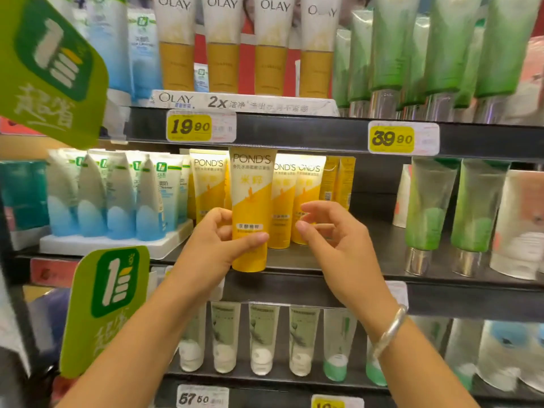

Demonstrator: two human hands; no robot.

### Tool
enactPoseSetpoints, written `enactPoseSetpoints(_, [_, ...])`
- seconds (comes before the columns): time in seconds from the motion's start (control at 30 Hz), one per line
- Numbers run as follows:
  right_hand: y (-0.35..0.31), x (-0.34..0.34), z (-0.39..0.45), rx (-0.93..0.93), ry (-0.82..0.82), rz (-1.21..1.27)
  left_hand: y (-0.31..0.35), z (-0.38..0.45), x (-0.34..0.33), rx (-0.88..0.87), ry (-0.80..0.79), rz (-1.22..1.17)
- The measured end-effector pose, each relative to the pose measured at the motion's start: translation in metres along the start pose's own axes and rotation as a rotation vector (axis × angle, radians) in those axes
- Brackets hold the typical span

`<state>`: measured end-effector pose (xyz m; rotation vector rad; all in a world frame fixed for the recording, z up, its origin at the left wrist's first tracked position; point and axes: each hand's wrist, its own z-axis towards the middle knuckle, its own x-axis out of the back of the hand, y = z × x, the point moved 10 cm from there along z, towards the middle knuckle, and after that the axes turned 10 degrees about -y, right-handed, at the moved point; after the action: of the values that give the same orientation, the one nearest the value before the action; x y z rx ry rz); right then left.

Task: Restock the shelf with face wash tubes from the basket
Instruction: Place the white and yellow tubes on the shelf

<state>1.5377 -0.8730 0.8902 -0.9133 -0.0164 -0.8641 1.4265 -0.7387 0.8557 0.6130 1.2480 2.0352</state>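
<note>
— Yellow and white, the Pond's face wash tube (250,207) stands upright at the centre of the frame, cap down. Where do we have it?

— In our left hand (219,241), thumb across the front and fingers behind, clasping its lower half. Its cap hangs at the front edge of the middle shelf (368,254), ahead of the Pond's row (290,198).

— And our right hand (326,231)?

— Just right of the tube, fingers loosely curled, grasping nothing and not touching it. A silver bangle (390,331) sits on that wrist.

— What flanks the row?

— Blue-and-white tubes (117,195) in a white tray at left, green tubes (453,207) at right. Olay tubes (223,42) fill the shelf above, over a 19.90 price tag (190,127).
</note>
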Motion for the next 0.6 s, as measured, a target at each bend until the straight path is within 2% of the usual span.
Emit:
enactPoseSetpoints(0.1, [-0.002, -0.043, 0.025, -0.007, -0.125, 0.103, 0.0, -0.004, 0.03, -0.033, 0.134, 0.069])
enactPoseSetpoints(0.23, [0.001, -0.09, 0.048, -0.019, -0.227, 0.136, -0.004, -0.007, 0.055, -0.055, 0.215, 0.101])
enactPoseSetpoints(0.33, [0.01, -0.113, 0.057, -0.058, -0.269, 0.107, -0.007, -0.008, 0.065, -0.058, 0.249, 0.13])
enactPoseSetpoints(0.43, [0.016, -0.124, 0.063, -0.096, -0.288, 0.159, -0.005, -0.007, 0.071, -0.04, 0.265, 0.272])
enactPoseSetpoints(0.6, [0.014, -0.131, 0.073, -0.056, -0.284, 0.136, -0.001, -0.006, 0.074, -0.024, 0.307, 0.444])
